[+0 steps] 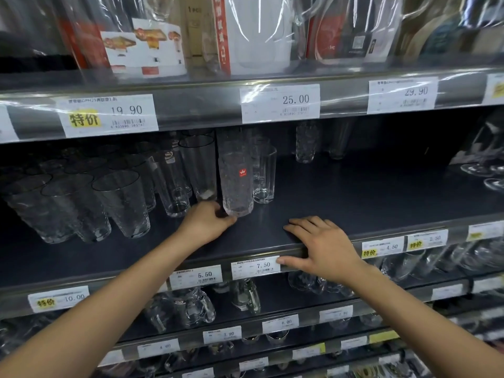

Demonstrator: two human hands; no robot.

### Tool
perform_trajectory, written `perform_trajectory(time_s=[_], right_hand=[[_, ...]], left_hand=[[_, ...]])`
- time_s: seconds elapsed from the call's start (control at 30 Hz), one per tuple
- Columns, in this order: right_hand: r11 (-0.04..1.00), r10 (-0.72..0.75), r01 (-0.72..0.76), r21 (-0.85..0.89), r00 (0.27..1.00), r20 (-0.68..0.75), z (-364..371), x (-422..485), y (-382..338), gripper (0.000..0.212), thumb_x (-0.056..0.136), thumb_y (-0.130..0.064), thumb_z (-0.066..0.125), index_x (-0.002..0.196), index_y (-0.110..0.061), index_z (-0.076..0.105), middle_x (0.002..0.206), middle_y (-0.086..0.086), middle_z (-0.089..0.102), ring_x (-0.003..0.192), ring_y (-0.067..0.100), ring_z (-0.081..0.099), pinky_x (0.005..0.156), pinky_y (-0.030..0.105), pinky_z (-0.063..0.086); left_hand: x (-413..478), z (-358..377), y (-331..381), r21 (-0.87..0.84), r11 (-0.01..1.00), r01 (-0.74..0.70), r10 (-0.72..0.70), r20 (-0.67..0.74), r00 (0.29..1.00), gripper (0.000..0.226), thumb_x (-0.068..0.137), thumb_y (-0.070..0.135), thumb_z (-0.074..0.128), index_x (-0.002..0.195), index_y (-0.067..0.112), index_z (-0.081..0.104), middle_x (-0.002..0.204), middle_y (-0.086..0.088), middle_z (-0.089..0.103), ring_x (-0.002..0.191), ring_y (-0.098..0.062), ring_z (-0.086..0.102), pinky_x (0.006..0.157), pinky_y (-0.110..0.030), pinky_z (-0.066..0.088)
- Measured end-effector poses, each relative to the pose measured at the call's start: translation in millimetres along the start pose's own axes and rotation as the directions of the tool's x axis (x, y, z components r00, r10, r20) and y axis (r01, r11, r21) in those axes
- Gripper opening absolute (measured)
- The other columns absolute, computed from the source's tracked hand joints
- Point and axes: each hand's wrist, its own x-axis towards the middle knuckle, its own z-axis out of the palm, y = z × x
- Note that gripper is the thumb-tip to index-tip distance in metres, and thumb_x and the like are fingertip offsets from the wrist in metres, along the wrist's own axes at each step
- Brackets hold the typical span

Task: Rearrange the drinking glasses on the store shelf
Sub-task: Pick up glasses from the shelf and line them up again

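A tall textured glass with a red sticker point(236, 184) stands on the dark middle shelf point(354, 192). My left hand point(208, 223) grips its base with thumb and fingers curled round the bottom. My right hand point(321, 248) lies flat on the shelf's front edge, fingers straight, thumb over the 7.50 price label point(255, 266). Behind the held glass stand a ribbed glass point(264, 175) and plain tall glasses point(196, 167). Wide dimpled tumblers point(120, 203) fill the shelf's left part.
Two more textured glasses point(306, 140) stand at the shelf's back. Stemware bases point(491, 173) sit far right. Boxed jugs point(259, 34) crowd the upper shelf. Mugs and glasses point(191, 306) line the lower shelves. Bare shelf surface lies right of the held glass.
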Motion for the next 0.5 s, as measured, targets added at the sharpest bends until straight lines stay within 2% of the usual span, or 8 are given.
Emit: perform_trajectory(time_s=[0.07,0.17,0.2,0.23,0.37,0.5], right_hand=[[0.999,-0.002,-0.001,0.033,0.997,0.078,-7.8,0.7,-0.7,0.081,0.083,-0.084,0.036,0.136,-0.026,0.058,0.140,-0.008,0.057,0.127,0.014,0.052,0.103,0.037,0.044],[0.966,0.058,-0.096,0.240,0.985,0.162,-25.0,0.4,2.2,0.067,0.089,-0.073,0.044,0.135,-0.026,0.058,0.136,-0.010,0.059,0.127,0.008,0.048,0.108,0.031,0.038],[0.934,0.106,-0.152,0.322,0.982,0.155,-31.1,-0.4,3.7,0.061,0.090,-0.068,0.046,0.131,-0.025,0.060,0.129,-0.010,0.062,0.122,0.008,0.051,0.105,0.029,0.040],[0.907,0.155,-0.193,0.374,0.979,0.130,-37.0,-1.9,5.7,0.055,0.092,-0.065,0.048,0.127,-0.025,0.063,0.123,-0.009,0.065,0.117,0.008,0.054,0.102,0.028,0.043],[0.848,0.341,-0.326,0.418,0.939,0.040,-54.4,-12.9,24.0,0.033,0.096,-0.044,0.058,0.116,-0.021,0.069,0.110,-0.009,0.068,0.105,0.008,0.060,0.093,0.027,0.047],[0.748,0.516,-0.456,0.483,0.857,0.010,-65.0,-28.0,50.8,0.023,0.096,-0.032,0.063,0.111,-0.017,0.071,0.103,-0.006,0.071,0.097,0.012,0.064,0.088,0.031,0.050]], left_hand=[[-11.6,-1.5,7.2,0.090,0.996,-0.011,0.008,0.035,0.999,0.028,0.087,0.045,0.068,0.105,0.023,0.071,0.107,0.005,0.070,0.103,-0.019,0.065,0.087,-0.027,0.049],[-26.2,2.3,25.4,0.017,0.994,-0.109,0.106,0.105,0.989,0.011,0.090,0.038,0.067,0.093,0.028,0.070,0.091,0.014,0.067,0.091,-0.011,0.063,0.079,-0.025,0.046],[-28.6,4.4,33.1,-0.030,0.988,-0.152,0.154,0.127,0.980,0.005,0.091,0.034,0.067,0.088,0.030,0.069,0.087,0.017,0.066,0.088,-0.008,0.062,0.078,-0.023,0.044],[-29.6,7.6,41.0,-0.091,0.977,-0.193,0.204,0.143,0.968,0.008,0.091,0.030,0.067,0.084,0.032,0.068,0.085,0.020,0.066,0.087,-0.005,0.063,0.078,-0.021,0.045],[-24.8,26.9,77.8,-0.322,0.908,-0.266,0.329,0.158,0.931,0.010,0.091,0.018,0.068,0.084,0.025,0.070,0.082,0.016,0.069,0.074,0.009,0.061,0.069,-0.002,0.041],[-15.3,55.8,109.6,-0.465,0.844,-0.269,0.348,0.092,0.933,0.006,0.090,0.013,0.069,0.087,0.018,0.070,0.081,0.014,0.067,0.065,0.014,0.057,0.067,-0.005,0.043]])
